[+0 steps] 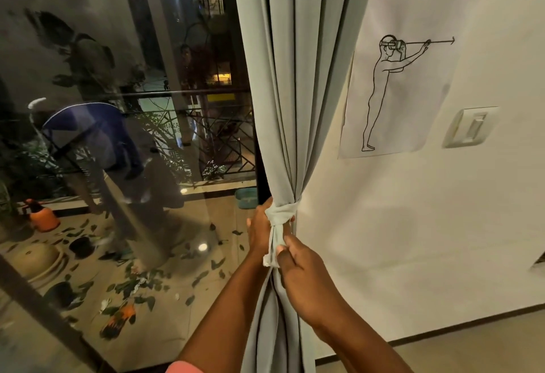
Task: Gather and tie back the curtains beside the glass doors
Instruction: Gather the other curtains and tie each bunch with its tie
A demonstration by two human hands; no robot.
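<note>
i am standing at the glass door (118, 137), which is filling the view from nine to twelve o'clock, with the wall (413, 225) at three o'clock. the grey curtain (283, 78) is hanging down the centre, already gathered into one bundle. i am working on the tying step: the tie band (280, 215) is sitting knotted around the bundle just below centre. next, i judge, the knot needs a firm downward pull to tighten it. my left hand (259, 234), at seven o'clock of the knot, is curling around the gathered cloth. my right hand (298, 272), at five o'clock, is pinching the tie's loose tail (272, 250) between thumb and fingers.
</note>
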